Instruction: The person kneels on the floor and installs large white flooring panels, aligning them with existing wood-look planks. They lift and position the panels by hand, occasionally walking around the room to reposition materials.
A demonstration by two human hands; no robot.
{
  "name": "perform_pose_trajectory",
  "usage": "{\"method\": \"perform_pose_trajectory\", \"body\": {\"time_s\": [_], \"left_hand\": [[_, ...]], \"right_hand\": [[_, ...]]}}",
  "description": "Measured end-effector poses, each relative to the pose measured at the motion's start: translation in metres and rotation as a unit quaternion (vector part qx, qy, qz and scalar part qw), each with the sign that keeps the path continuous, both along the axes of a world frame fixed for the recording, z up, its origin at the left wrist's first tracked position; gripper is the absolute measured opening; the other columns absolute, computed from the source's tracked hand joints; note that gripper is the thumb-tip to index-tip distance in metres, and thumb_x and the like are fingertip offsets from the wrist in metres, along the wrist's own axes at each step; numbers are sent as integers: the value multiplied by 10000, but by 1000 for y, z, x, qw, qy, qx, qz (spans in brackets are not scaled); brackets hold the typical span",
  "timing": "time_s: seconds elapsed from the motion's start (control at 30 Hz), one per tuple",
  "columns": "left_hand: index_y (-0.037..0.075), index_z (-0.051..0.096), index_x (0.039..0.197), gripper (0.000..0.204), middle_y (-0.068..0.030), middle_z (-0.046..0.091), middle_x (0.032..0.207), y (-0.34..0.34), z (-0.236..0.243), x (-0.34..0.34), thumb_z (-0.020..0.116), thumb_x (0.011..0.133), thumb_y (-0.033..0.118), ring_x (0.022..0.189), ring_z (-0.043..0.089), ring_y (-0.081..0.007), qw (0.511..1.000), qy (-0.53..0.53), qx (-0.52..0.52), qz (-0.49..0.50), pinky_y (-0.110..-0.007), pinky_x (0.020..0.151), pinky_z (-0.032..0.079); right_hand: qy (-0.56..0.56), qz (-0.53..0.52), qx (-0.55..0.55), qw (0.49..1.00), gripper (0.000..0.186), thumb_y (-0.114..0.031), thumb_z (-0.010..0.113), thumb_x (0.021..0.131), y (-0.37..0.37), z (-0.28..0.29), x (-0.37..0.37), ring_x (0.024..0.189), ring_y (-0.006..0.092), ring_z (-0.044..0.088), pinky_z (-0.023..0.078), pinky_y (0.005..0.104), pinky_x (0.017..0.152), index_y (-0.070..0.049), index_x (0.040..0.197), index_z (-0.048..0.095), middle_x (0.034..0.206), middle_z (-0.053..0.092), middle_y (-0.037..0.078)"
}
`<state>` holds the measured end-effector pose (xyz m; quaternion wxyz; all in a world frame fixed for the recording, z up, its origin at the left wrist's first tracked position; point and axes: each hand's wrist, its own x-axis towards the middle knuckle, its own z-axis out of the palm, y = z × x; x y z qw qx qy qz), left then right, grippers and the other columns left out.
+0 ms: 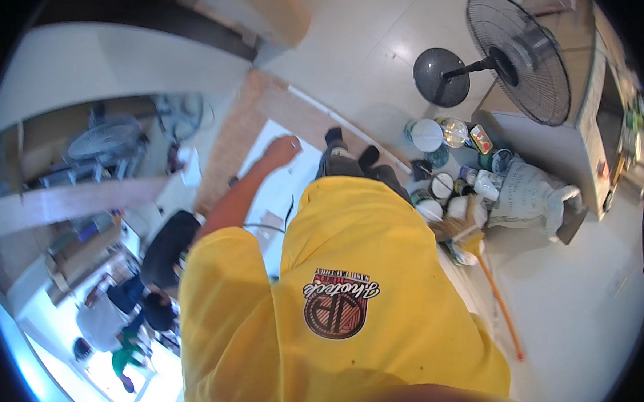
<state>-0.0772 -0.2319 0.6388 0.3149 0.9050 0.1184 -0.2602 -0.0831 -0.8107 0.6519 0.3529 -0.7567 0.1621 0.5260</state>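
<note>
My left hand (pixel 282 149) is stretched forward over a long white sheet (pixel 271 136). Its fingers look curled; anything small inside them is hidden. Beneath the sheet lies a larger brown board (pixel 227 141), with a pale strip (pixel 327 108) along its far side. Nearer to my body, a thin dark cord (pixel 289 210) and a small pale piece (pixel 270 226) rest on the white sheet. The fingers of my right hand do not show; the brownish shape at the lower edge is too blurred to make out.
To the right stand a black pedestal fan (pixel 519 58), several tubs and cans such as a white tub (pixel 427 134), a pale sack (pixel 526 193), and a broom with an orange handle (pixel 500 305). Co-workers, one in dark clothes (pixel 166 247), are at lower left. Another fan (pixel 103 138) stands left.
</note>
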Motion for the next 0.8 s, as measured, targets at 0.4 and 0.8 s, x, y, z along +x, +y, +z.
{"method": "perform_pose_trajectory", "body": {"time_s": [0.4,0.8], "left_hand": [[56,681,943,255,-189,666,1017,27,40,-67,671,838,288,942,633,-379,986,62,-13,153,-446,842,502],[56,650,1105,348,-204,671,1056,-82,68,-120,647,847,289,988,637,-374,960,218,-165,67,-430,879,491]], "right_hand": [[18,176,-75,981,463,-398,593,898,3,108,73,876,205,642,486,364,760,30,1055,675,1015,699,122],[20,297,-59,953,452,-385,600,894,27,152,116,866,200,642,486,359,759,32,1049,674,1004,700,117]]}}
